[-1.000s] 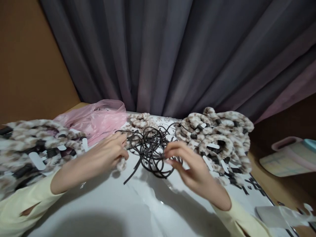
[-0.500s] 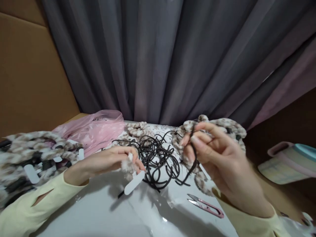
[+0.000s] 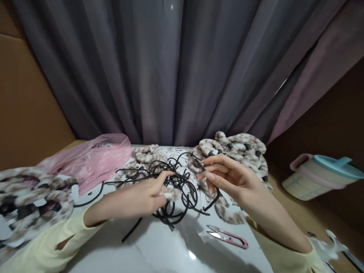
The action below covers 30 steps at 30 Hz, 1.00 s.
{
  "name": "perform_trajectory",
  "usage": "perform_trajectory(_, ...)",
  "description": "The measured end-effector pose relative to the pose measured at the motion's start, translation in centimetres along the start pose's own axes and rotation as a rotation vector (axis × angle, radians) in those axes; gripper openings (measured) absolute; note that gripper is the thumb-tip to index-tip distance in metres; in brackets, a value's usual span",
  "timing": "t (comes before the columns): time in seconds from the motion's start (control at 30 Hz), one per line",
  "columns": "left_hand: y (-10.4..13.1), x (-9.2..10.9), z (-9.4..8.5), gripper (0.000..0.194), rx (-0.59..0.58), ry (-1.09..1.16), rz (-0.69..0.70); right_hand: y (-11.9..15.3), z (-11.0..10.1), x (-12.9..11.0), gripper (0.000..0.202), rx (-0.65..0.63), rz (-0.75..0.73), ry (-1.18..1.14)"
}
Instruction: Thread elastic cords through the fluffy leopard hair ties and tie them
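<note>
Over the left part of a tangled heap of black cords [image 3: 186, 189], my left hand [image 3: 142, 195] is closed on a small fluffy piece with a white tip [image 3: 170, 195]. A black cord end sticks out below that hand. On the right, my right hand [image 3: 227, 176] pinches a black cord [image 3: 215, 199] between thumb and fingers, its lower end hanging near the heap. Pink thread snips [image 3: 229, 237] lie on the white table [image 3: 159, 254], below my right hand.
Fluffy brown-and-white loops with black parts lie in piles at the left [image 3: 42, 189] and back right [image 3: 244, 148]. A pink plastic bag [image 3: 99, 155] is at the back left. A cup with a teal lid [image 3: 335, 167] stands right. A grey curtain [image 3: 159, 76] hangs behind.
My left hand has moved right and forward over the cords, still with the fluffy piece. My right hand keeps its cord. The view has shifted slightly to the right.
</note>
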<state>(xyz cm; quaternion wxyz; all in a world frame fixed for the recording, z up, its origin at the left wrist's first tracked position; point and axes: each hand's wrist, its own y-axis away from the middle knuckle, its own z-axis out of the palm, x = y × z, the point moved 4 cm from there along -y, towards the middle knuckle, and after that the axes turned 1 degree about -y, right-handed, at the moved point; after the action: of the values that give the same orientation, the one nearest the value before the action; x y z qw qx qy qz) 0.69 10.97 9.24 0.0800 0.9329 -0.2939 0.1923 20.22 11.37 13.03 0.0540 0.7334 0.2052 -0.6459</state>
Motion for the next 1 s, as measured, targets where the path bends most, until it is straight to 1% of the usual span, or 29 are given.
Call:
perform_trajectory(0.03, 0.0, 0.1, 0.0, 0.037, 0.006, -0.059, -0.019, 0.1, -0.2, -0.1, 0.022, -0.008, -0.003, 0.036)
perform_trajectory(0.07, 0.0, 0.2, 0.0, 0.029, 0.000, -0.105, 0.008, 0.2, -0.4, -0.1, 0.022, -0.013, -0.005, 0.080)
perform_trajectory(0.1, 0.0, 0.4, 0.0, 0.025, -0.020, -0.137, 0.084, 0.2, -0.6, -0.1, 0.020, -0.021, -0.006, 0.130)
perform_trajectory(0.17, 0.1, 0.9, -0.1, 0.028, -0.005, -0.168, 0.279, 0.3, -0.6, 0.0, 0.017, -0.041, -0.003, 0.240)
perform_trajectory(0.2, 0.1, 1.0, -0.4, 0.031, 0.033, -0.170, 0.357, 0.2, -0.5, 0.0, 0.016, -0.059, -0.003, 0.288)
perform_trajectory(0.23, 0.2, 0.9, -0.7, 0.034, 0.084, -0.173, 0.399, 0.2, -0.4, 0.1, 0.015, -0.080, -0.005, 0.329)
perform_trajectory(0.27, 0.2, 0.7, -0.9, 0.037, 0.132, -0.182, 0.408, 0.1, -0.2, 0.2, 0.015, -0.104, -0.005, 0.366)
perform_trajectory(0.33, 0.2, 0.2, -1.2, 0.038, 0.183, -0.191, 0.392, -0.1, 0.2, 0.5, 0.015, -0.147, -0.011, 0.434)
perform_trajectory(0.37, 0.2, -0.1, -1.2, 0.038, 0.179, -0.188, 0.381, -0.2, 0.4, 0.6, 0.015, -0.165, -0.018, 0.469)
perform_trajectory(0.47, -0.2, -0.7, -0.8, 0.035, 0.087, -0.151, 0.333, -0.3, 0.9, 0.9, 0.014, -0.207, -0.066, 0.549)
perform_trajectory(0.53, -0.6, -0.8, -0.4, 0.036, 0.005, -0.055, 0.316, -0.3, 1.1, 0.9, 0.012, -0.230, -0.100, 0.570)
perform_trajectory(0.63, -1.3, -0.6, 0.0, 0.037, -0.065, 0.238, 0.309, -0.3, 1.3, 1.1, 0.012, -0.256, -0.136, 0.588)
perform_trajectory(0.77, -2.1, -0.5, 0.8, 0.026, -0.182, 0.805, 0.168, -0.5, 1.5, 1.5, 0.012, -0.267, -0.155, 0.619)
perform_trajectory(0.83, -2.0, -0.4, 1.1, 0.027, -0.235, 1.053, 0.096, -0.6, 1.5, 1.5, 0.011, -0.264, -0.161, 0.631)
perform_trajectory(0.9, -1.9, -0.3, 1.1, 0.028, -0.236, 1.156, 0.012, -0.6, 1.6, 1.5, 0.010, -0.260, -0.172, 0.642)
perform_trajectory(1.0, -1.6, -0.4, 1.1, 0.024, -0.188, 1.126, -0.116, -0.6, 1.7, 1.5, 0.009, -0.257, -0.193, 0.666)
